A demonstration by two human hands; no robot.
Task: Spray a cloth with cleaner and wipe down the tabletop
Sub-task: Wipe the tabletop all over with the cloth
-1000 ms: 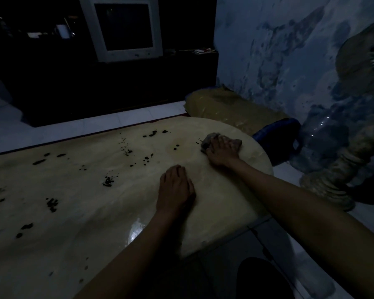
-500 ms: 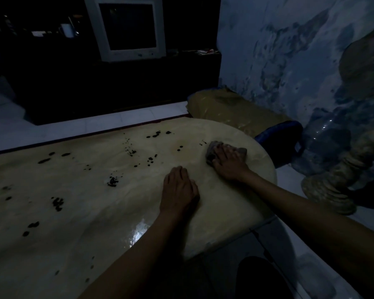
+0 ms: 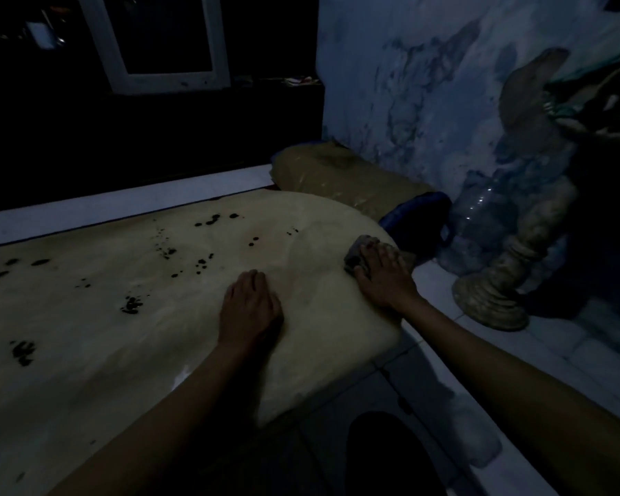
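Note:
The room is dim. A pale tabletop with a rounded right end fills the lower left, marked by several dark spots. My right hand presses a crumpled dark cloth flat onto the table at its right edge. My left hand lies palm down on the table, fingers together, holding nothing. No spray bottle is in view.
An old monitor stands on a dark cabinet at the back. By the blue wall lie a tan cushion, a blue-rimmed object, a clear plastic bottle and a carved pedestal on the tiled floor.
My right hand has slid the cloth rightward and toward the table's right edge. My left hand has stayed flat in place.

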